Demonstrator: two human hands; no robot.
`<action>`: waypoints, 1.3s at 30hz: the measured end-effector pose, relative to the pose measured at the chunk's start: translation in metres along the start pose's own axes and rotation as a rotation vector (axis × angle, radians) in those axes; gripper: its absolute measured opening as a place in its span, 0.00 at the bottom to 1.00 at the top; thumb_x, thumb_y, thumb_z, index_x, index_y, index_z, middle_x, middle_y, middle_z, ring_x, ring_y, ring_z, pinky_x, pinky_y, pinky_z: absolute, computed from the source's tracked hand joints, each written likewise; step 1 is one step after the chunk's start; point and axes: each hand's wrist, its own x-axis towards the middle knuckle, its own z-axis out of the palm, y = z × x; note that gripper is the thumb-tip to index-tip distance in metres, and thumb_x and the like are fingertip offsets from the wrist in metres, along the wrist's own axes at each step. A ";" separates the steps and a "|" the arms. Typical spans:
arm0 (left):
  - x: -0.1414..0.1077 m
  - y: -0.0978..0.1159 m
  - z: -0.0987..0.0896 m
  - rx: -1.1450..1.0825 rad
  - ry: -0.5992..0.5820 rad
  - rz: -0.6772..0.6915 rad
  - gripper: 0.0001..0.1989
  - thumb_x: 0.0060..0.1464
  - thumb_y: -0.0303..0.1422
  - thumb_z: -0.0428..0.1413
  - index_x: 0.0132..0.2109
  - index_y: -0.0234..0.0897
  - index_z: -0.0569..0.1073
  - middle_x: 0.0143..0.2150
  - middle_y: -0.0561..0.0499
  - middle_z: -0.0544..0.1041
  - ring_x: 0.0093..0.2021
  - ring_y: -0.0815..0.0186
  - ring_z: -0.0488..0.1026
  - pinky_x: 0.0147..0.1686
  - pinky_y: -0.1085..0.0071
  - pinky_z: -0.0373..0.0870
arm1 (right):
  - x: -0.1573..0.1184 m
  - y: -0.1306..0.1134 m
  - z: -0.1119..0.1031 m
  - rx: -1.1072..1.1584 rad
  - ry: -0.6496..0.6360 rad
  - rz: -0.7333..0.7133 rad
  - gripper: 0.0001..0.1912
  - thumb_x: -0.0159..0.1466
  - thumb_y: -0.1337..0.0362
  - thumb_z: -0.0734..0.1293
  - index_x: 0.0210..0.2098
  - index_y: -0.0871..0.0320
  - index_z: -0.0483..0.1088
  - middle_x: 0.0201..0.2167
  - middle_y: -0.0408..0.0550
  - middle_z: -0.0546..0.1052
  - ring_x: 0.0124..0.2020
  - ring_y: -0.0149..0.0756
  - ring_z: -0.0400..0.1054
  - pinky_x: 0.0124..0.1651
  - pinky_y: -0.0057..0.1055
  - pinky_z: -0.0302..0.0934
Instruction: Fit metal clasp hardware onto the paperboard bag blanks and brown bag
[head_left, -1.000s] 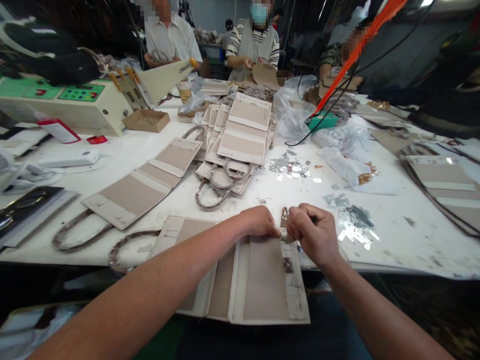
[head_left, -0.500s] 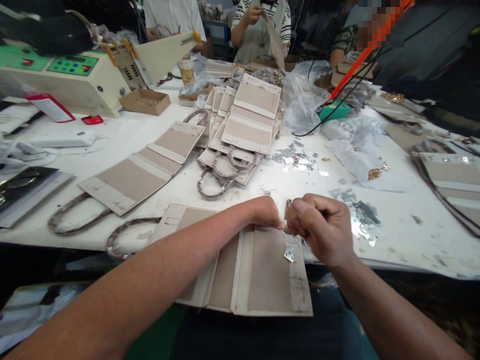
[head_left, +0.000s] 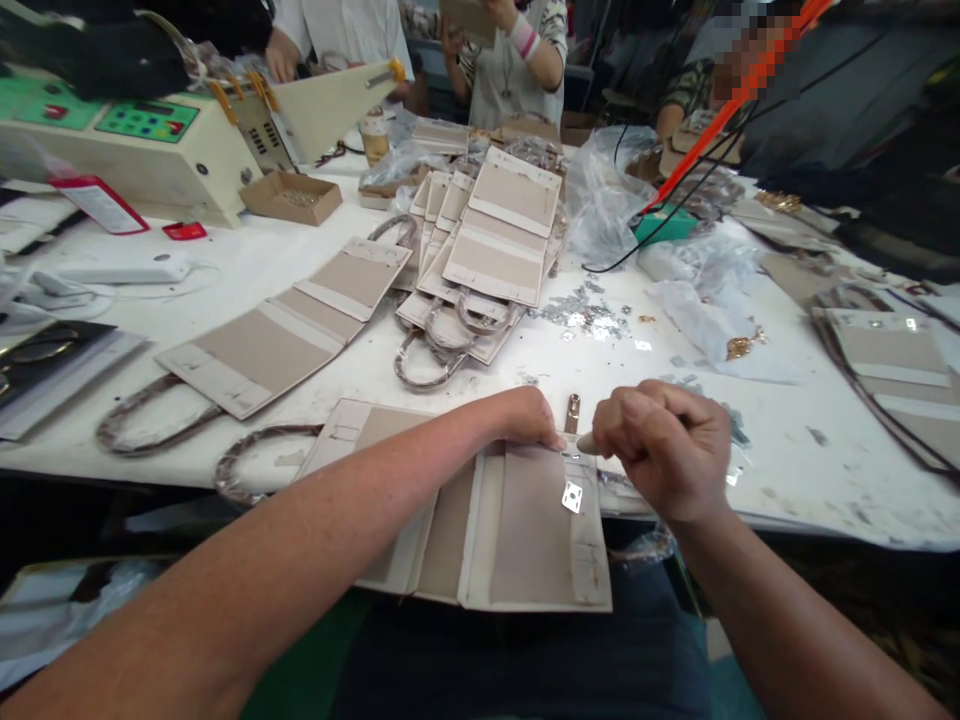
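A flat beige bag panel (head_left: pixel 532 540) lies before me, overhanging the table's front edge, with a plastic-wrapped handle (head_left: pixel 259 455) at its left. My left hand (head_left: pixel 529 415) is closed over the panel's far edge, its fingers partly hidden. Just right of it, my right hand (head_left: pixel 667 450) is a closed fist. A short pale tip (head_left: pixel 586 443) juts from this fist toward the edge; what it belongs to is hidden. Between the hands, a small metal clasp piece (head_left: pixel 573 412) sticks out past the far edge. On the panel rests a small square metal plate (head_left: pixel 573 497).
Bag panels (head_left: pixel 502 240) are stacked mid-table, with another panel (head_left: pixel 285 330) to their left. Loose metal plates (head_left: pixel 585 312) are scattered nearby. Farther back are a small cardboard box (head_left: pixel 292 198), a machine (head_left: pixel 150 150), plastic bags (head_left: pixel 600 195) and co-workers.
My right hand has shifted slightly right, away from the metal clasp piece, which now shows fully. My left hand stays on the panel. A co-worker across the table has moved a beige piece up and left.
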 end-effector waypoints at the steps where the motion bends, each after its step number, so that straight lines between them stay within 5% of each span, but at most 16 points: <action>1: 0.002 -0.002 0.000 0.011 -0.025 0.008 0.11 0.43 0.34 0.68 0.22 0.35 0.76 0.18 0.58 0.67 0.27 0.70 0.64 0.31 0.73 0.59 | -0.001 0.001 0.001 0.037 0.022 -0.015 0.26 0.69 0.55 0.68 0.18 0.53 0.57 0.15 0.39 0.61 0.18 0.30 0.56 0.23 0.31 0.55; 12: 0.011 -0.011 0.000 0.024 -0.071 0.034 0.12 0.45 0.41 0.67 0.28 0.37 0.80 0.22 0.58 0.72 0.27 0.70 0.66 0.28 0.73 0.60 | 0.001 0.009 -0.003 0.209 0.104 -0.025 0.24 0.68 0.59 0.68 0.19 0.54 0.57 0.14 0.37 0.59 0.16 0.29 0.55 0.21 0.28 0.53; 17: 0.012 -0.010 -0.002 0.104 -0.050 0.069 0.13 0.46 0.43 0.66 0.28 0.36 0.81 0.21 0.59 0.71 0.26 0.70 0.66 0.28 0.73 0.59 | -0.003 -0.002 -0.011 -0.401 -0.125 0.143 0.21 0.66 0.57 0.68 0.20 0.56 0.64 0.17 0.39 0.66 0.21 0.30 0.59 0.26 0.28 0.53; 21: 0.020 -0.004 -0.006 0.197 -0.017 0.096 0.14 0.46 0.44 0.67 0.31 0.38 0.83 0.24 0.58 0.76 0.29 0.69 0.70 0.28 0.73 0.60 | -0.022 -0.004 -0.029 -0.908 -0.340 0.278 0.08 0.63 0.59 0.72 0.42 0.51 0.79 0.29 0.42 0.79 0.30 0.36 0.71 0.34 0.30 0.57; 25: 0.017 0.005 -0.003 0.308 0.072 0.094 0.13 0.47 0.46 0.67 0.33 0.41 0.84 0.29 0.54 0.81 0.33 0.63 0.75 0.32 0.70 0.65 | -0.044 0.016 -0.041 -1.050 -0.391 0.346 0.08 0.66 0.60 0.69 0.43 0.46 0.80 0.42 0.41 0.83 0.41 0.40 0.76 0.39 0.32 0.59; 29: -0.018 0.010 0.018 0.429 0.352 0.152 0.18 0.53 0.42 0.65 0.48 0.39 0.80 0.50 0.46 0.81 0.51 0.53 0.76 0.51 0.60 0.69 | -0.053 0.023 -0.041 -1.044 -0.355 0.331 0.09 0.67 0.58 0.69 0.43 0.44 0.81 0.44 0.39 0.83 0.44 0.40 0.76 0.41 0.32 0.60; 33: -0.077 -0.005 0.057 0.560 0.654 0.491 0.19 0.60 0.36 0.62 0.56 0.37 0.73 0.59 0.42 0.74 0.59 0.55 0.69 0.61 0.58 0.66 | -0.055 0.019 -0.040 -1.031 -0.355 0.322 0.09 0.66 0.54 0.70 0.43 0.43 0.82 0.42 0.40 0.82 0.42 0.38 0.76 0.41 0.31 0.60; 36: -0.110 -0.023 0.086 0.619 0.523 0.620 0.33 0.54 0.50 0.65 0.60 0.37 0.70 0.60 0.41 0.73 0.60 0.52 0.69 0.62 0.55 0.66 | -0.058 0.017 -0.037 -1.068 -0.345 0.323 0.10 0.66 0.53 0.70 0.44 0.44 0.82 0.43 0.41 0.82 0.43 0.39 0.76 0.41 0.31 0.60; 39: -0.122 -0.034 0.102 0.711 0.418 0.610 0.46 0.44 0.57 0.69 0.63 0.37 0.68 0.63 0.39 0.71 0.63 0.46 0.66 0.67 0.49 0.62 | -0.061 0.017 -0.029 -1.126 -0.353 0.322 0.10 0.66 0.54 0.69 0.42 0.47 0.82 0.44 0.44 0.82 0.44 0.41 0.76 0.41 0.32 0.60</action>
